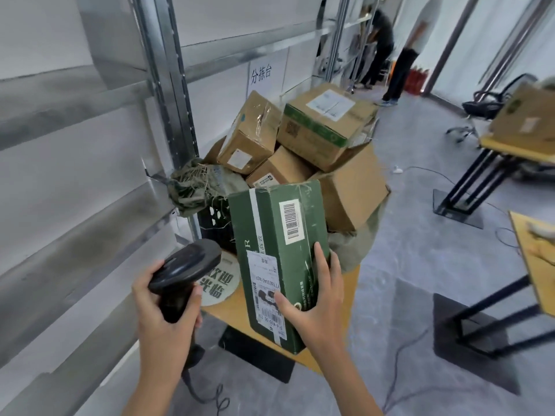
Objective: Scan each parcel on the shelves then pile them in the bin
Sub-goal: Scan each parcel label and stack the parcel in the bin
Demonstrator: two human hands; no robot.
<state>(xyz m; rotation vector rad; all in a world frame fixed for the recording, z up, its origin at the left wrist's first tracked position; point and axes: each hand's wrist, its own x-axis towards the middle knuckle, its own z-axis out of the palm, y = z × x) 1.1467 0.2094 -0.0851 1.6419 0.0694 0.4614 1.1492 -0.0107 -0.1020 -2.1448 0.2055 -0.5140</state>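
Observation:
My right hand (315, 295) grips a tall green parcel (279, 253) at its lower right edge, thumb across the white shipping label. A barcode sticker shows on the parcel's upper face. My left hand (163, 307) grips a black handheld scanner (186, 268) just left of the parcel, its head tilted toward the label side. Behind the parcel stands a bin (216, 223) lined with a greenish sack and heaped with several brown cardboard boxes (318, 127).
A small wooden table (237, 310) lies under the parcel, with a round printed mat on it. Metal shelving fills the left side. Tables with a box stand at the right, cables trail over the grey floor, and two people stand far back.

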